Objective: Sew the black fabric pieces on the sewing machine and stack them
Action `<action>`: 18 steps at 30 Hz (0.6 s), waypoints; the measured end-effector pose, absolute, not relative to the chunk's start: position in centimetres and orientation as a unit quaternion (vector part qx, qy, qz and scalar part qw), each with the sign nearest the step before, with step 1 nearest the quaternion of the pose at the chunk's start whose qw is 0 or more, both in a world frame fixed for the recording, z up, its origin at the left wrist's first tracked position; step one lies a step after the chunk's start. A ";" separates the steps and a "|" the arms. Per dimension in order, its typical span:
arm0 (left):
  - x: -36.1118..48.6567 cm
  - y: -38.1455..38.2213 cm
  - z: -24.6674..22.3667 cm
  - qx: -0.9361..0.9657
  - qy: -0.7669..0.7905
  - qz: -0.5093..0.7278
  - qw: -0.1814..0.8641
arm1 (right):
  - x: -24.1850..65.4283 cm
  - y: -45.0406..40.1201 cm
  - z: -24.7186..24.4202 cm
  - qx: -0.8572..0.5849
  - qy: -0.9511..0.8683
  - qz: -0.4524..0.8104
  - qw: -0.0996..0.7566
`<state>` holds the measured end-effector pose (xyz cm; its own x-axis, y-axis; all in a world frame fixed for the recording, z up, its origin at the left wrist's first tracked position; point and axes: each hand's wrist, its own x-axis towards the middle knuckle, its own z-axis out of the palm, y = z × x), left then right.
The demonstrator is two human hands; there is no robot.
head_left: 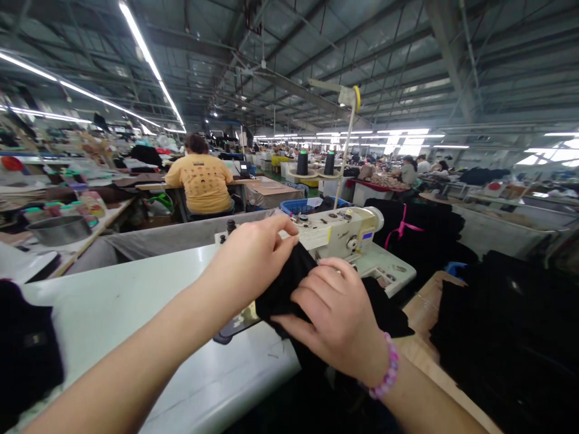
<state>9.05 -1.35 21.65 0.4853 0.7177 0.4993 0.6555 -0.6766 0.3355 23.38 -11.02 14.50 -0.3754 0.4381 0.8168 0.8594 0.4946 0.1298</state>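
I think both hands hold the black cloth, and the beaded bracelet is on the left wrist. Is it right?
The wrist is wrong: the head view shows the beaded bracelet by the right hand, not the left hand. Both hold the black cloth.

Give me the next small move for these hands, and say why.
Probably lower the black fabric toward the pale tabletop: the left hand pinches its top, the right hand grips it lower down, and both hold it up before the sewing machine.

Left hand (253, 256): ungloved, slender fingers, forearm bare
Right hand (339, 313): ungloved, forearm bare
Right wrist: bracelet (392, 363), one strand, round shiny beads, pink, purple and whitish
Right finger: small glint (338, 272), too small to identify
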 end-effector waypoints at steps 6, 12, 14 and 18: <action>6.5 -2.2 22.7 0.870 0.465 0.155 -0.050 | 21.8 -9.8 14.6 -0.500 -0.752 -0.130 0.410; 6.5 -2.9 23.6 0.874 0.454 0.171 0.007 | 18.9 -9.2 14.6 -0.465 -0.711 -0.049 0.525; 6.0 -2.8 23.4 0.869 0.442 0.199 0.095 | 18.7 -8.8 14.5 -0.445 -0.690 0.019 0.570; 4.2 -3.3 21.4 0.822 0.390 0.344 0.232 | 19.7 -7.8 14.2 -0.441 -0.605 0.246 0.616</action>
